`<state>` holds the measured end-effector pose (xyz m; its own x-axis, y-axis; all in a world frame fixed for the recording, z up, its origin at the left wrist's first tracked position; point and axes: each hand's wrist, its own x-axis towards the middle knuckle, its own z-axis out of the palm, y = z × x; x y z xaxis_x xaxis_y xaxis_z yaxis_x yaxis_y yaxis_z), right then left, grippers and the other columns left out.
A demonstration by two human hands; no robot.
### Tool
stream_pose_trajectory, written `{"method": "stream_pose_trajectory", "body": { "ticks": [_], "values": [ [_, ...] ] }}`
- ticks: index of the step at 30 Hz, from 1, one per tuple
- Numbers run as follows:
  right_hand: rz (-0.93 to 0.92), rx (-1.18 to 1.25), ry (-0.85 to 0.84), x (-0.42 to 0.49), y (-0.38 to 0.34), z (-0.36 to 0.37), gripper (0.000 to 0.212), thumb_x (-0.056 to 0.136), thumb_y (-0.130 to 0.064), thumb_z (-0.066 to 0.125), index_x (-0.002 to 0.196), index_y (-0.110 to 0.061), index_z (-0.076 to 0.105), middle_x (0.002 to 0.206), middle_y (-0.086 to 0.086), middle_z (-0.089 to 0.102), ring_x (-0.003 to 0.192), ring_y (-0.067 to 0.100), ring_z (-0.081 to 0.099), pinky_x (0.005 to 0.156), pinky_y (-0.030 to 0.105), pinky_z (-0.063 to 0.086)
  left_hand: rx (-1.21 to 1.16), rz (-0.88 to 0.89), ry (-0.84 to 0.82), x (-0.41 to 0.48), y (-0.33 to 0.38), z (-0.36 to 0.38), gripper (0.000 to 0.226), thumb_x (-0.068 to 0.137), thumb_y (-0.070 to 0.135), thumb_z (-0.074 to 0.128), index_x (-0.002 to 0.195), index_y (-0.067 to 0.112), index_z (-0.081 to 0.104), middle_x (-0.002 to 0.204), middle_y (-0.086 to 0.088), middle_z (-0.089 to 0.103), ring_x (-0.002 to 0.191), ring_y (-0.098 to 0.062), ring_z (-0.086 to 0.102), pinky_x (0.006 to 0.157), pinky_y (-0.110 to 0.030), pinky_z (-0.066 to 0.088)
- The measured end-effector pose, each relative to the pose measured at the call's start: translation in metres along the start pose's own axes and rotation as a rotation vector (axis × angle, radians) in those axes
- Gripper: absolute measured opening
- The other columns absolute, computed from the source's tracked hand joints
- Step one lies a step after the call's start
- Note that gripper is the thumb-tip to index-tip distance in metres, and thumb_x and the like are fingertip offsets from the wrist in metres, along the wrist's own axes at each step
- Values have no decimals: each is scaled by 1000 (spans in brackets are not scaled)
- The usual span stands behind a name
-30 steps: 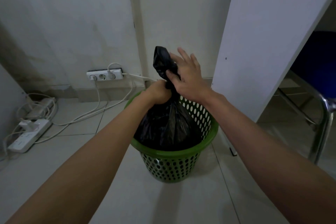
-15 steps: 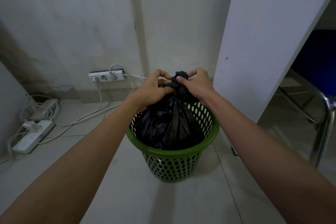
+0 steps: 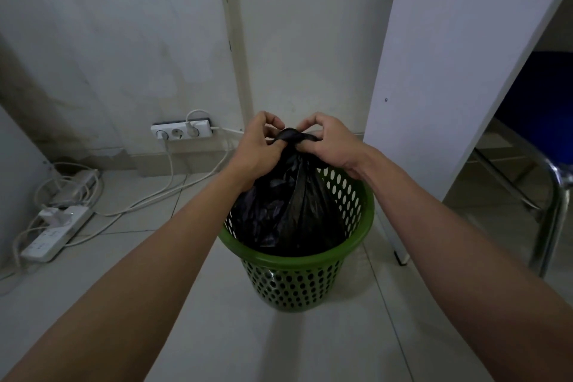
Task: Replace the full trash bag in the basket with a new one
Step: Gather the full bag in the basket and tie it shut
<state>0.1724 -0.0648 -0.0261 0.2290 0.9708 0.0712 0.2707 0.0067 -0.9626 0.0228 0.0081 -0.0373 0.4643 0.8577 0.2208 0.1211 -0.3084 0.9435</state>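
Observation:
A full black trash bag (image 3: 288, 208) sits inside a green perforated plastic basket (image 3: 294, 282) on the tiled floor. The bag's neck is gathered into a bunched knot above the basket. My left hand (image 3: 259, 149) pinches the left side of that knot. My right hand (image 3: 330, 146) grips its right side, fingers curled around the plastic. Both hands touch at the top of the bag. No new bag is in sight.
A white desk side panel (image 3: 449, 77) stands right of the basket, with a chrome chair leg (image 3: 552, 220) beyond it. A wall socket strip (image 3: 181, 130) and a floor power strip (image 3: 55, 236) with white cables lie to the left.
The bag's tall twisted top, held up a second ago, has been pulled down into a tight knot. Both hands now pinch it from either side.

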Motion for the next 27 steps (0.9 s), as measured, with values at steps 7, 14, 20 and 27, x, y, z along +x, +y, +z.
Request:
{"method": "stream_pose_trajectory", "body": {
  "ticks": [7, 14, 20, 27],
  "values": [
    [92, 538, -211, -4, 1, -9, 26, 94, 8, 54, 110, -12, 47, 93, 15, 66, 75, 22, 67, 62, 30, 58, -52, 34, -102, -7, 5, -5, 29, 87, -7, 62, 98, 19, 54, 90, -1, 57, 70, -14, 55, 52, -22, 44],
    [158, 727, -152, 2, 10, -2, 19, 95, 5, 51, 98, -15, 51, 92, 10, 65, 83, 22, 66, 74, 36, 58, 348, 401, -176, -8, -2, -14, 42, 85, 11, 72, 114, 35, 55, 107, -7, 54, 76, -9, 52, 70, -15, 44],
    [134, 685, -151, 8, 8, -10, 10, 96, -2, 58, 98, -10, 52, 104, 18, 64, 88, 26, 68, 72, 34, 62, 369, 403, -238, -9, 13, -13, 32, 88, 28, 76, 119, 29, 65, 114, 1, 65, 92, -1, 60, 82, -10, 45],
    [127, 64, -227, -3, -6, -28, 39, 86, 9, 70, 118, -10, 59, 105, 17, 75, 90, 27, 73, 82, 37, 61, -39, 134, 15, -4, 7, -25, 22, 95, 6, 66, 116, 10, 67, 100, -10, 69, 73, -13, 71, 66, -28, 62]
  ]
}}
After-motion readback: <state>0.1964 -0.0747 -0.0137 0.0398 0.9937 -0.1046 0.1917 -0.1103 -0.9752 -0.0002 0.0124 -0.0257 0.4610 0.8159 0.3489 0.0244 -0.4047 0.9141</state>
